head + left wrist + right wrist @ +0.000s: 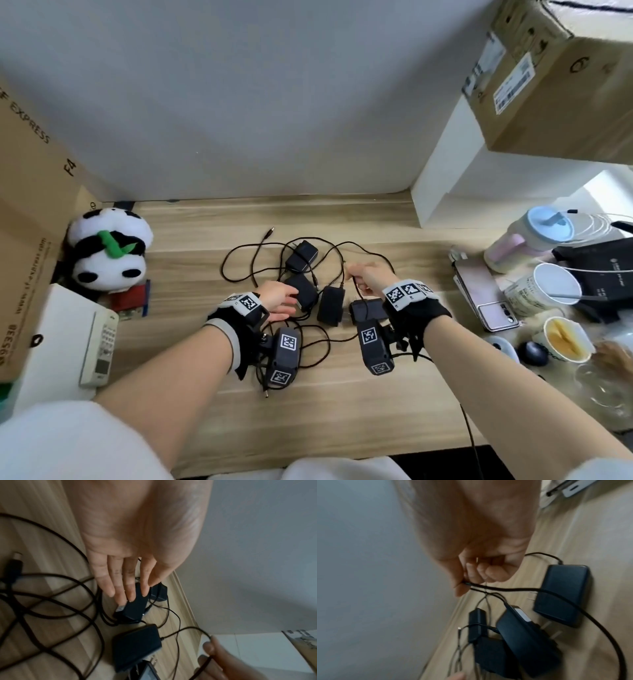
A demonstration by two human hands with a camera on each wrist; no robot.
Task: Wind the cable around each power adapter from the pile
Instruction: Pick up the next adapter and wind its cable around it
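Head view, pile: four black power adapters (301, 291) lie close together mid-way across the wooden desk (376, 404), their thin black cables (239, 253) looped and tangled around them; none looks wound
Head view, left hand: left hand (279, 298) reaches flat over one adapter of the pile, fingers straight
Head view, right hand: right hand (368, 279) is curled, pinching a cable just above the pile
Head view, surroundings: a panda plush (109, 250) sits at the left; a cardboard box (561, 78) is on the shelf at upper right; cups and a phone crowd the right edge
Left wrist view: fingers (130, 588) extended and loose, tips touching the top of an adapter (135, 609); a second adapter (137, 646) lies nearer the camera (picture is blurred)
Right wrist view: thumb and fingers (476, 573) closed on a cable (513, 588); three adapters visible beneath on the desk
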